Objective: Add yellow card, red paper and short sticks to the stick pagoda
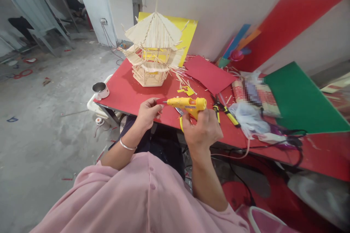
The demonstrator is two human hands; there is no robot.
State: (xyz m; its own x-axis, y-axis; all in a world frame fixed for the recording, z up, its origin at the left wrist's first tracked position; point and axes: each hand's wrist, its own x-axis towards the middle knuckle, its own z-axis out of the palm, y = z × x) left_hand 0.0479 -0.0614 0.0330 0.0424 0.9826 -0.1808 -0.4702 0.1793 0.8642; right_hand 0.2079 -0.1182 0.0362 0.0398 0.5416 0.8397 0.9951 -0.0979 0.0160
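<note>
My right hand (203, 131) is wrapped round the handle of a yellow hot glue gun (187, 104), whose nozzle points left. The tip reaches the fingers of my left hand (147, 114), which are pinched on a small dark-red piece (160, 101); most of it is covered by the fingers. Beyond my hands, a pagoda-shaped model made of thin wooden sticks (154, 51) stands upright on the red table (128, 96). Partly hidden behind the glue gun lies a pair of scissors (179, 111) with a yellow handle.
Pliers with yellow-black handles (231, 116) lie right of my right hand, beside a plastic bag (250, 118). Loose sticks and yellow scraps (187, 90) surround red card (209, 72). A metal cup (101, 90) stands at the left corner. A green board (308, 102) and black cables (296, 140) are at right.
</note>
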